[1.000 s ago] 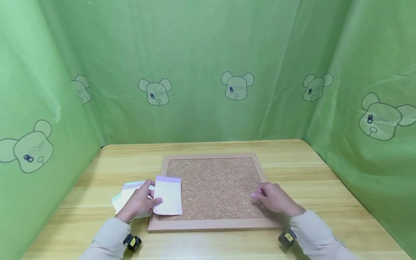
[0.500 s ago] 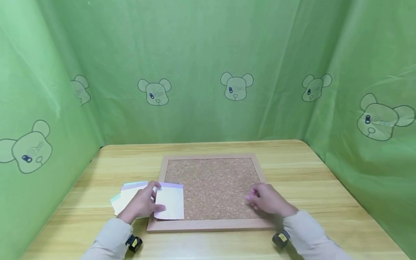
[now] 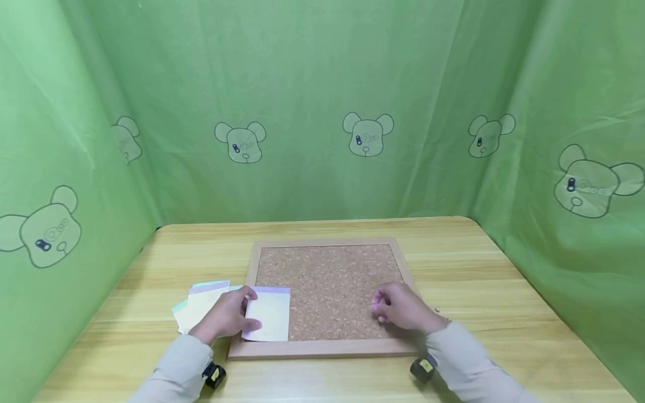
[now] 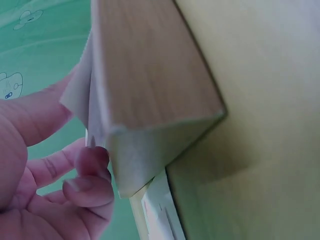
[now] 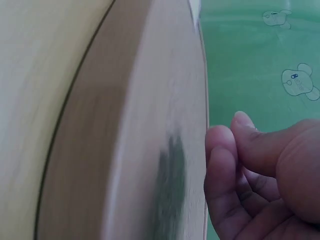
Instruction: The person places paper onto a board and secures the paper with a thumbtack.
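A white paper card with a lilac top band (image 3: 272, 316) lies over the near left corner of a framed cork board (image 3: 327, 280). My left hand (image 3: 228, 314) grips the card by its left edge, thumb on top. In the left wrist view the paper (image 4: 79, 95) bends up from the board's frame between thumb and fingers. Over the right part of the cork is my right hand (image 3: 398, 305), its fingers curled and the thumb meeting the index fingertip. I cannot tell whether something small is pinched there.
Several more paper cards (image 3: 199, 308) with lilac and mint bands lie fanned out left of the board, partly behind the left hand. A tiny object (image 3: 437, 309) lies on the wooden table (image 3: 504, 336) right of the board. Green curtains (image 3: 312, 184) enclose the table.
The card has come down and shifted right onto the board's corner, with the left hand moving along. My right hand has moved left over the cork, uncovering tiny objects behind it.
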Tool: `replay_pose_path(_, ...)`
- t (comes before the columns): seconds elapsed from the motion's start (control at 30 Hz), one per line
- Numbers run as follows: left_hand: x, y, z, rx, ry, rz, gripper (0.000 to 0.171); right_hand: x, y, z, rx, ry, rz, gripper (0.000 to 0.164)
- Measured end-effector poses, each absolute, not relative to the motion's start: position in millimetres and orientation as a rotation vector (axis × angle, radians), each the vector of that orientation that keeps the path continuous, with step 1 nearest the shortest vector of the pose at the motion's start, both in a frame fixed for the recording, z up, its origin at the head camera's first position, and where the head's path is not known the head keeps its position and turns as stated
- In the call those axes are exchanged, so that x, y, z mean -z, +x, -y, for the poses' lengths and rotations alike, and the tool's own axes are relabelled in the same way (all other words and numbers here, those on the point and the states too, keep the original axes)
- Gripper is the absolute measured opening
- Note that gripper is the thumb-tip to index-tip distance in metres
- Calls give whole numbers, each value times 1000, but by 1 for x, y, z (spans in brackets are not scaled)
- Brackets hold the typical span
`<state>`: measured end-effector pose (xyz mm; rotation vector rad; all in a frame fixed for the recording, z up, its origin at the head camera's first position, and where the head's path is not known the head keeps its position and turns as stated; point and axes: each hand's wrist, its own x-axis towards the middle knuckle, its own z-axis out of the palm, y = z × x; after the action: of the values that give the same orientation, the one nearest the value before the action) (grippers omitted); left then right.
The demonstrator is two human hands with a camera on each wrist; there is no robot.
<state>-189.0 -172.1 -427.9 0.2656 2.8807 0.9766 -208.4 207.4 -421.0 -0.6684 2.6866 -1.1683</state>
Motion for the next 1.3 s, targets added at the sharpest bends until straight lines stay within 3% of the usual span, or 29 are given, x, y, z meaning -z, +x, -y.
replay_pose_path(0.87,431,-188,169,-875,217,-2889,55,423,-212,-178,1107,-744,-2697,13)
replay_pose_path(1.3,428,-188,167,-824,239,-2877,65,421,-212,-165,1129,-755,-2658,12)
